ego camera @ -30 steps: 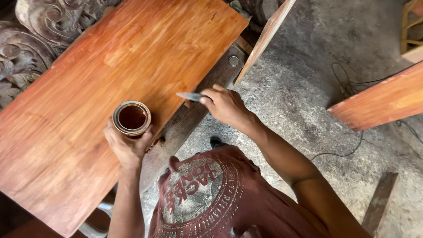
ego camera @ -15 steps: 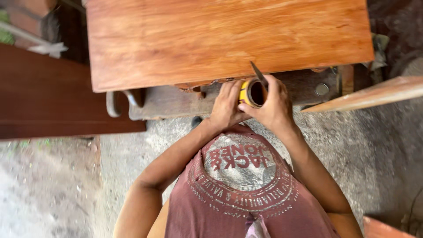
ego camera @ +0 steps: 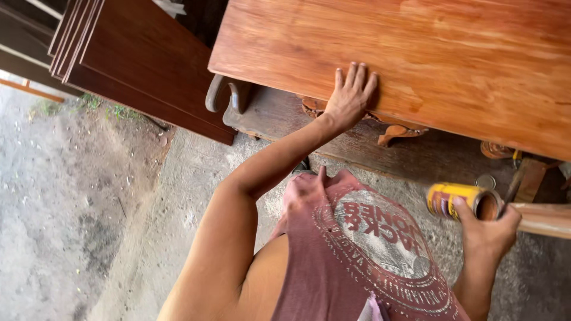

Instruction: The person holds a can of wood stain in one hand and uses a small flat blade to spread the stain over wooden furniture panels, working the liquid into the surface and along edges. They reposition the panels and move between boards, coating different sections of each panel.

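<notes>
My left hand (ego camera: 351, 95) lies flat, fingers spread, on the near edge of a large orange-brown stained wooden panel (ego camera: 464, 65). My right hand (ego camera: 488, 235) is lower right, away from the panel, gripping a yellow tin can (ego camera: 455, 201) tipped on its side with brown stain inside. The same hand also holds a thin brush (ego camera: 513, 187) whose handle sticks up beside the can's mouth. My maroon printed shirt fills the bottom middle.
A stack of dark brown boards (ego camera: 137, 65) leans at the upper left. A carved wooden base (ego camera: 398, 132) sits under the panel. A round lid (ego camera: 485, 181) lies on the grey floor (ego camera: 89, 208). A pale plank (ego camera: 547, 219) juts in at right.
Both hands were together at the can by the panel's edge. My left hand has let go and now rests flat on the panel; my right hand has carried can and brush down to the right.
</notes>
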Available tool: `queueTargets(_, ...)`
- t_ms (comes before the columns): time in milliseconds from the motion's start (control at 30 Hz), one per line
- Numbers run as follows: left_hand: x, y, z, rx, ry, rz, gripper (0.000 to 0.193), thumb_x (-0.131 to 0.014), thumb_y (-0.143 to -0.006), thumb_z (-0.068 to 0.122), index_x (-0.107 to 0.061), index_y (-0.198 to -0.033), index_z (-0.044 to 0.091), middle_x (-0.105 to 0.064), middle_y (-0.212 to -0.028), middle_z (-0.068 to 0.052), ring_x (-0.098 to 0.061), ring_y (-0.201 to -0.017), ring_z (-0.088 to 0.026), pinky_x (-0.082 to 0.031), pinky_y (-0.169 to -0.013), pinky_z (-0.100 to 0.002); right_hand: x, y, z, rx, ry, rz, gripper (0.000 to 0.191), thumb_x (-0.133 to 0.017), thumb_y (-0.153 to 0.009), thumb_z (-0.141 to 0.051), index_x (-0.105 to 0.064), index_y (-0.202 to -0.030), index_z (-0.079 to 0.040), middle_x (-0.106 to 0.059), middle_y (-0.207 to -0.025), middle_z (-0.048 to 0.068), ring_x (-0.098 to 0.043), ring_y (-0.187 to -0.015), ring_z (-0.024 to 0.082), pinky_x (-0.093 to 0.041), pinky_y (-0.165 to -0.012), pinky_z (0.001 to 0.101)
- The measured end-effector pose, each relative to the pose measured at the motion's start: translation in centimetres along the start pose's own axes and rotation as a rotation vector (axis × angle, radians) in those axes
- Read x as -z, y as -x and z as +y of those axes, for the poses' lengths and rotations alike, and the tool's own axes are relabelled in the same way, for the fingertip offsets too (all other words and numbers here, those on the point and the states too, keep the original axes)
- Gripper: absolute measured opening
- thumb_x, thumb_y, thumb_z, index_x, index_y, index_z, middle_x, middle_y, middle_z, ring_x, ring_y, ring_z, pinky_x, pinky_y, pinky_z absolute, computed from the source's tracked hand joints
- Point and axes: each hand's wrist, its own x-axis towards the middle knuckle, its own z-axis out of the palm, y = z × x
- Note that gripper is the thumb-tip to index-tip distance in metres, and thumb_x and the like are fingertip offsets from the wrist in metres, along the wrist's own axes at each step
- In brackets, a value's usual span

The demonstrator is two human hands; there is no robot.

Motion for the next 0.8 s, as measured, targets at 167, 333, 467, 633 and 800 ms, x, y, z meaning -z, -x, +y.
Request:
queueTargets(167,-1.1,-0.8,0.3,-0.052,-0.1,0.015,0.071,-0.055,-0.099,0.027,-0.024,-0.155,-0.004,-0.026,-0.157,-0.04,-0.025,-0.146,-0.058,-0.028,-0.11,-0.077,0.4,1.0,4.3,-0.061,0.022,0.059,0.082,-0.101,-0.081,-0.033,-0.054,-0.132,0.011,-0.064,-0.127,0.027,-0.063,-0.115,0.031,-0.051,-0.096,0.0438)
queueTargets(333,-1.9,-1.3,0.7,-0.117,-0.151,0.067,0.067,-0.049,-0.101,0.023,-0.024,-0.153,-0.011,-0.028,-0.152,-0.045,-0.031,-0.14,-0.063,-0.033,-0.105,-0.079,0.7,1.8,6.0,0.029,-0.093,0.042,0.075,-0.099,-0.087,-0.032,-0.056,-0.13,0.011,-0.067,-0.126,0.023,-0.068,-0.116,0.027,-0.053,-0.109,0.0427)
queueTargets(467,-1.4,-1.4,0.3,-0.215,-0.178,0.003,0.064,-0.045,-0.103,0.023,-0.025,-0.148,-0.019,-0.031,-0.146,-0.051,-0.035,-0.134,-0.069,-0.038,-0.099,-0.078,0.4,0.7,5.7,-0.006,-0.015,0.052,0.076,-0.1,-0.084,-0.032,-0.057,-0.131,0.01,-0.067,-0.126,0.024,-0.067,-0.118,0.03,-0.053,-0.103,0.0436)
queueTargets(633,0.2,-1.5,-0.3,-0.284,-0.215,-0.008,0.059,-0.044,-0.102,0.016,-0.029,-0.147,-0.02,-0.035,-0.143,-0.052,-0.041,-0.13,-0.068,-0.047,-0.097,-0.069,0.1,-0.2,3.8,-0.076,-0.028,0.022,0.075,-0.098,-0.08,-0.033,-0.055,-0.128,0.007,-0.068,-0.124,0.021,-0.068,-0.111,0.028,-0.054,-0.099,0.0417)
queueTargets(800,1.2,-2.4,-0.9,-0.351,-0.242,-0.138,0.051,-0.034,-0.106,0.01,-0.029,-0.146,-0.02,-0.035,-0.141,-0.051,-0.046,-0.123,-0.067,-0.055,-0.088,-0.06,0.5,1.1,2.0,-0.017,-0.158,0.018,0.074,-0.096,-0.083,-0.033,-0.053,-0.128,0.009,-0.067,-0.127,0.021,-0.067,-0.114,0.028,-0.054,-0.101,0.0395)
